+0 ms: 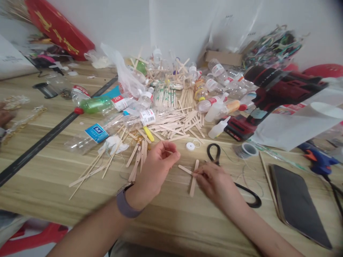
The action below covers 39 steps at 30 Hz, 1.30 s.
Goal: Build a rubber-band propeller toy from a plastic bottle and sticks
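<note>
My right hand pinches two crossed wooden craft sticks where they meet, just above the wooden table. My left hand is to their left, fingers loosely curled, with a gap at the thumb and nothing visible in it. A grey watch strap circles that wrist. Black-handled scissors lie partly under my right hand. A small white disc rests beyond the two hands. Several loose craft sticks, some with holes, lie just past my left hand.
Behind lie a heap of craft sticks and plastic bottles. A red cordless drill stands at right, near a phone and blue glue gun. Another person's hand shows at far left.
</note>
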Available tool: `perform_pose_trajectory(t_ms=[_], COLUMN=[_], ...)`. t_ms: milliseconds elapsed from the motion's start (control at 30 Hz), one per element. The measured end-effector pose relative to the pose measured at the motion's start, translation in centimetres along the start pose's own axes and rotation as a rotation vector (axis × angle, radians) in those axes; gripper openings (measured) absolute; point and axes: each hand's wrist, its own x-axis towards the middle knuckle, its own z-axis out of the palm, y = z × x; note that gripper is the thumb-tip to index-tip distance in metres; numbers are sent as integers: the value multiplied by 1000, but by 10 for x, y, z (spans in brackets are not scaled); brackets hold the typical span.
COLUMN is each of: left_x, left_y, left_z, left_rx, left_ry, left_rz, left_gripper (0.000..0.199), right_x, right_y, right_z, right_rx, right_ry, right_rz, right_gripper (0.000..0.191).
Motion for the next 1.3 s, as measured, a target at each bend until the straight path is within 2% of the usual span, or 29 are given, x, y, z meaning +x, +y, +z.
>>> perform_pose_trajectory(t_ms=[133,200,300,400,500,600,733,833,967,1033,1133,1200,1300], left_x=[0,0,-1,-4,-8,-13,-15,-13,-6,-4,-3,-4,-4], left_y=[-1,-2,-5,-5,-1,4,5,0,-6,-7,-6,-6,-6], left_z=[0,-1,-2,-2,1,5,7,5,1,0,1,1,1], left_rx=[24,41,99,177,247,298,286,274,218,154,79,74,79], left_ry=[-7,-2,-38,-180,-358,-428,-445,-428,-144,-45,-45,-65,-82], left_rz=[2,12,-2,-41,-84,-85,-87,-85,-13,32,48,36,34], left_gripper=[13,13,13,16,16,13,14,13,17,18,17,17,18], right_x=[6,9,12,12,11,11,8,6,6,5,5,4,2], right_y=[-2,-3,-5,-12,-20,-25,-26,-23,-14,-7,1,5,7], right_z=[-14,-23,-30,-30,-29,-28,-24,-24,-26,-21,-7,0,3], right_rx=[123,311,657,895,1025,1081,1041,838,334,133,-18,-26,-28], right_ry=[62,110,108,106,105,79,55,39,157,205,158,121,152], right_rz=[54,196,425,544,645,710,627,485,185,35,-101,-126,-114], right_gripper=[17,21,34,36,39,42,40,37,24,20,21,23,20])
